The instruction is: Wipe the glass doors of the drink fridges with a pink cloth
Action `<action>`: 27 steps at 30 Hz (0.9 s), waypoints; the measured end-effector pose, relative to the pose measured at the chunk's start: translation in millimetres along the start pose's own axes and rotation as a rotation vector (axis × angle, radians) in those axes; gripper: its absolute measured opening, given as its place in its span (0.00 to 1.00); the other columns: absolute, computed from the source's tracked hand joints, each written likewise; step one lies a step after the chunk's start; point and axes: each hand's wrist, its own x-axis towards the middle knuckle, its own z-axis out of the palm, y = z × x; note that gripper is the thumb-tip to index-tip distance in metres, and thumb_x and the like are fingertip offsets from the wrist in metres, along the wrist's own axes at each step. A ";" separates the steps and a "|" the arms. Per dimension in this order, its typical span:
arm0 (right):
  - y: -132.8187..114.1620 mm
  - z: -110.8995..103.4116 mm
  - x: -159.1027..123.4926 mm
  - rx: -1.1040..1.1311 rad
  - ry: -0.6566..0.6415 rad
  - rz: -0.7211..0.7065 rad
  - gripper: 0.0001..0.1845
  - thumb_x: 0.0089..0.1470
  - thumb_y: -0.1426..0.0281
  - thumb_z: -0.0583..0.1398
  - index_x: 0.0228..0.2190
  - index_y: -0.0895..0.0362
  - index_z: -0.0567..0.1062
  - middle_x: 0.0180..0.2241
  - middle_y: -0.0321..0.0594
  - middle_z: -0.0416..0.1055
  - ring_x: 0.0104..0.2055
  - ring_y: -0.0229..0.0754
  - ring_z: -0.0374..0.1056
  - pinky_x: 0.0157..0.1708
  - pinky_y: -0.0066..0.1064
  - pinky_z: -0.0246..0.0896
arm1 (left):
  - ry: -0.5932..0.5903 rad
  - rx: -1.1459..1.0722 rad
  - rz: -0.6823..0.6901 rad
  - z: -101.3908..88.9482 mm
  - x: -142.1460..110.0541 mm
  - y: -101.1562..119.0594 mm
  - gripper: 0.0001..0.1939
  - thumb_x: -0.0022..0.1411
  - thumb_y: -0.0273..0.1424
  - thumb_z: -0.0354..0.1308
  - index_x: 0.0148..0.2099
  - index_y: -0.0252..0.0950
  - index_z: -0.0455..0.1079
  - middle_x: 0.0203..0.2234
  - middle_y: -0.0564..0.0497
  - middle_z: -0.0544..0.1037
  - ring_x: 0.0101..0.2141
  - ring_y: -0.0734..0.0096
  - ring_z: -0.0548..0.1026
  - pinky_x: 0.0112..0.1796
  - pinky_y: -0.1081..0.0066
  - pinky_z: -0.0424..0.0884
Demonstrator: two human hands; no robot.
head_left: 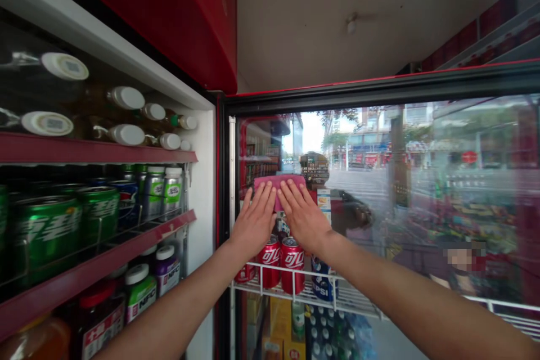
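Note:
Both palms lie flat on a folded pink cloth (279, 181), pressing it against the glass (422, 191) of a fridge door. My left hand (256, 216) covers the cloth's left part, its fingers stretched upward and slightly spread. Beside it, my right hand (304, 215) rests on the right part with fingers extended. Neither hand is wrapped around the cloth. Just below the wrists, red cola cans (292, 264) and a blue Pepsi can (324, 281) stand in a white wire door rack (295, 296).
Left of the door, the open fridge has shelves with green cans (48, 230), white-capped bottles (126, 98) and juice bottles (141, 289). The red fridge header (185, 11) juts out overhead. Through or reflected in the glass show a street and a person (314, 169).

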 end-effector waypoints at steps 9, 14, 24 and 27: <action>26.0 -30.0 108.9 -0.035 0.029 0.044 0.41 0.73 0.60 0.56 0.76 0.72 0.57 0.80 0.61 0.46 0.83 0.68 0.43 0.80 0.63 0.42 | -0.050 0.054 -0.039 -38.2 70.8 -76.8 0.38 0.79 0.39 0.46 0.83 0.27 0.45 0.81 0.36 0.48 0.80 0.49 0.49 0.78 0.40 0.41; 43.4 -39.8 151.3 -0.056 0.069 0.048 0.40 0.74 0.60 0.55 0.76 0.72 0.56 0.80 0.61 0.47 0.83 0.67 0.42 0.81 0.65 0.37 | -0.057 0.057 -0.044 -57.2 106.5 -104.6 0.40 0.78 0.40 0.49 0.82 0.26 0.45 0.82 0.35 0.45 0.81 0.46 0.47 0.77 0.40 0.37; 21.6 -35.8 132.4 -0.019 0.015 0.037 0.38 0.74 0.65 0.54 0.77 0.70 0.55 0.81 0.59 0.45 0.84 0.63 0.40 0.82 0.61 0.34 | 0.047 -0.010 -0.098 -27.7 73.6 -94.8 0.38 0.78 0.38 0.45 0.82 0.25 0.46 0.82 0.34 0.47 0.81 0.47 0.47 0.78 0.40 0.38; 5.5 -27.0 117.5 -0.024 -0.003 0.031 0.39 0.74 0.63 0.54 0.77 0.70 0.55 0.81 0.58 0.44 0.84 0.63 0.40 0.82 0.62 0.36 | 0.053 -0.015 -0.111 -20.0 53.3 -87.5 0.38 0.78 0.38 0.45 0.82 0.25 0.48 0.81 0.34 0.49 0.80 0.45 0.50 0.77 0.37 0.41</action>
